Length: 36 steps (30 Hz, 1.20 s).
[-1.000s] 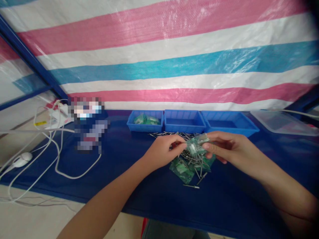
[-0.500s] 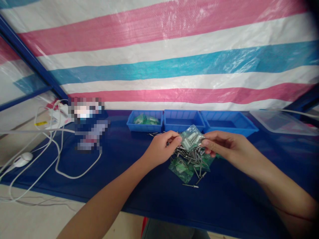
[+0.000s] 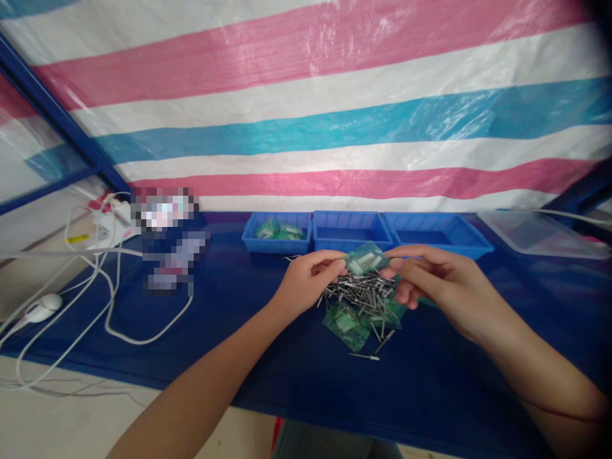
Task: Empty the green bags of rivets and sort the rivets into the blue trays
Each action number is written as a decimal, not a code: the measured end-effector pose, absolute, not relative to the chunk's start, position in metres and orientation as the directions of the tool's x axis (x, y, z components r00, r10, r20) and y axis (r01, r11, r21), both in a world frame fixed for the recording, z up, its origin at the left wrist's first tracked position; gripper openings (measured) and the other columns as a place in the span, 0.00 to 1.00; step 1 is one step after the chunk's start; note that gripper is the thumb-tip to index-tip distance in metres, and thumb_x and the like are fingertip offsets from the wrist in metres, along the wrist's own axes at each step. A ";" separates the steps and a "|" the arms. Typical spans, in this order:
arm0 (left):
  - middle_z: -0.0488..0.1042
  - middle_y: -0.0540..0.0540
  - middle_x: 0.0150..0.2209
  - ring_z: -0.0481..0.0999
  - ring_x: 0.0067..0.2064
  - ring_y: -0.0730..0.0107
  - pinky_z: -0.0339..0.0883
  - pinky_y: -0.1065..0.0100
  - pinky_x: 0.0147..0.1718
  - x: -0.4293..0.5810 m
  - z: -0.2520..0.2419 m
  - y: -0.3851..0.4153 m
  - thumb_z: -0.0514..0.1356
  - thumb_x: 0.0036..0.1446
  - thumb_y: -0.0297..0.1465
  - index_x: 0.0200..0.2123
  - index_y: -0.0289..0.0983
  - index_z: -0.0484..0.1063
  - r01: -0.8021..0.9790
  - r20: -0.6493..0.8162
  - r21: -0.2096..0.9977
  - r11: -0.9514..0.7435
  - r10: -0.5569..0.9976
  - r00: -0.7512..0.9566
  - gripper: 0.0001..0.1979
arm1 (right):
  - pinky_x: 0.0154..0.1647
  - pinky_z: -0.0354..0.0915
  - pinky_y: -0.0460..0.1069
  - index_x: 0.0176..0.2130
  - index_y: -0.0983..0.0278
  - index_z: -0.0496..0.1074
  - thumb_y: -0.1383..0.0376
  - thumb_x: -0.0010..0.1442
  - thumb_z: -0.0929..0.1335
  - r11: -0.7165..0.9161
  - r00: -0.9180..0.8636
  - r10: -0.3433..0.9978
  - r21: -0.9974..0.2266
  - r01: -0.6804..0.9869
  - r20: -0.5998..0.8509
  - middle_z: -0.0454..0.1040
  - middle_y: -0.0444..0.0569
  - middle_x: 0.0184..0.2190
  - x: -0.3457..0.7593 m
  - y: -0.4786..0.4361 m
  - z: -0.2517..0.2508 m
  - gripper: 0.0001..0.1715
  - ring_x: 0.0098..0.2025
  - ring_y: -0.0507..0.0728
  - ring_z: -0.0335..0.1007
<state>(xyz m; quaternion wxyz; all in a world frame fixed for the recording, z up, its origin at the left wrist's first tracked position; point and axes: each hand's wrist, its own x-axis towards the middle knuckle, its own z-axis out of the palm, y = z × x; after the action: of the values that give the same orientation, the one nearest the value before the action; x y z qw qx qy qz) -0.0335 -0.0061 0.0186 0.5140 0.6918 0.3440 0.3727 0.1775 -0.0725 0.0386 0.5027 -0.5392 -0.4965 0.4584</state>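
Plainly, the small green-tinted clear plastic bag (image 3: pixel 366 260) hangs pinched at both ends just above the middle of the frame. It seems to hold pins, though blur makes that uncertain. If its mouth is unsealed, a tilt could spill the contents onto the heap of thin silver metal pins (image 3: pixel 361 296) directly below on the dark blue table cover (image 3: pixel 239 331); a slack pinch could drop the bag whole. The left hand (image 3: pixel 308 280) nips the bag's left edge between thumb and forefinger. The right hand (image 3: pixel 430 280) nips the right edge, its other fingers curled beneath. Both forearms reach in from the lower corners.
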 end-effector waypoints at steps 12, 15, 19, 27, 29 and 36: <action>0.79 0.43 0.37 0.75 0.35 0.70 0.67 0.71 0.35 -0.032 0.018 -0.008 0.61 0.56 0.37 0.41 0.34 0.77 0.087 0.160 0.970 -0.229 0.861 0.483 0.14 | 0.25 0.71 0.46 0.34 0.64 0.74 0.53 0.48 0.75 -0.017 0.086 0.996 -0.997 0.076 -0.010 0.76 0.48 0.26 0.175 -0.071 0.038 0.19 0.28 0.53 0.73; 0.78 0.44 0.35 0.74 0.32 0.72 0.65 0.72 0.33 -0.032 0.016 -0.008 0.62 0.55 0.35 0.40 0.34 0.77 0.094 0.168 0.966 -0.241 0.861 0.480 0.12 | 0.25 0.71 0.46 0.37 0.63 0.72 0.55 0.47 0.76 -0.026 0.063 0.998 -0.998 0.050 -0.023 0.76 0.46 0.26 0.176 -0.069 0.036 0.21 0.28 0.54 0.73; 0.77 0.45 0.35 0.72 0.30 0.74 0.64 0.73 0.30 -0.032 0.016 -0.008 0.62 0.55 0.35 0.42 0.35 0.76 0.128 0.182 0.955 -0.269 0.867 0.463 0.13 | 0.25 0.70 0.46 0.45 0.61 0.69 0.56 0.47 0.76 -0.052 0.074 0.996 -0.998 0.026 -0.050 0.76 0.45 0.27 0.175 -0.070 0.037 0.28 0.27 0.54 0.72; 0.77 0.46 0.38 0.70 0.29 0.76 0.63 0.73 0.29 -0.034 0.019 -0.008 0.61 0.56 0.34 0.53 0.38 0.71 0.204 0.233 0.917 -0.343 0.875 0.424 0.20 | 0.27 0.69 0.47 0.39 0.65 0.73 0.54 0.46 0.76 -0.071 0.042 0.997 -0.994 0.086 -0.068 0.77 0.49 0.27 0.172 -0.071 0.038 0.24 0.28 0.53 0.72; 0.78 0.45 0.38 0.71 0.30 0.74 0.65 0.72 0.31 -0.033 0.019 -0.009 0.61 0.56 0.34 0.52 0.37 0.72 0.231 0.225 0.910 -0.343 0.880 0.419 0.20 | 0.26 0.69 0.46 0.38 0.65 0.72 0.54 0.47 0.75 -0.057 0.041 0.998 -0.993 0.102 -0.053 0.76 0.48 0.27 0.172 -0.071 0.038 0.23 0.27 0.53 0.72; 0.78 0.47 0.33 0.71 0.29 0.73 0.65 0.72 0.30 -0.035 0.023 -0.011 0.60 0.57 0.36 0.41 0.36 0.77 0.355 0.197 0.865 -0.354 0.892 0.407 0.12 | 0.17 0.65 0.45 0.39 0.62 0.71 0.51 0.52 0.72 -0.004 0.028 1.000 -0.981 0.194 0.001 0.73 0.43 0.23 0.171 -0.071 0.035 0.21 0.20 0.50 0.67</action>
<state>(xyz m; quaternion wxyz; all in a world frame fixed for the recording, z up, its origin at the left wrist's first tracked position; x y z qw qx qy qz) -0.0352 -0.0108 0.0231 0.3849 0.7453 0.4183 0.3484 0.1709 -0.0709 0.0351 0.4553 -0.5536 -0.5391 0.4422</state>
